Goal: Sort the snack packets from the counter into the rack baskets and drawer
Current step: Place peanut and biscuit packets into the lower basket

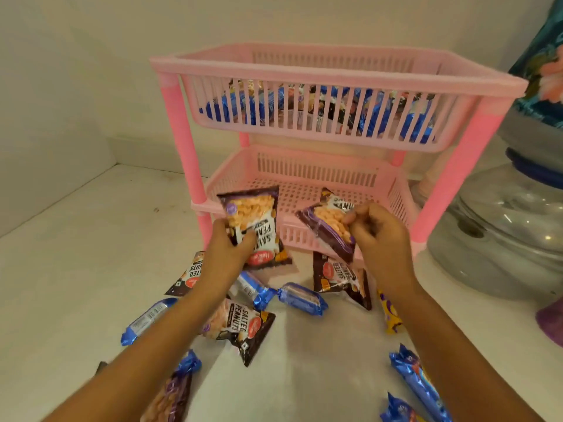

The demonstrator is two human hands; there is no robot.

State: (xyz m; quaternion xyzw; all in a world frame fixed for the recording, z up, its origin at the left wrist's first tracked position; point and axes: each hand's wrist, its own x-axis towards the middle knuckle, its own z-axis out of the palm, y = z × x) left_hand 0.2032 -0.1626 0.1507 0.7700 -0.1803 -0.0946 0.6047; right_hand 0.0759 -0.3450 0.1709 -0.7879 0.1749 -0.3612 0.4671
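The left hand was closed around a salted peanut packet, holding it upright just in front of the near-left corner of the pink rack. The right hand pinched a second peanut packet by its edge, tilted, over the near rim of the lower basket. That basket's slotted floor lay bare where it showed. The upper basket held blue and dark packets, seen through its slats. On the white counter near the hands lay more snacks: a peanut packet just under the right hand, another between the forearms, and a third partly hidden by the left wrist. Blue wrapped biscuit packs were scattered among them, one in the middle, one at the left, and others at the near right. A yellow wrapper lay beside the right forearm. A large clear water jar stood to the right of the rack.
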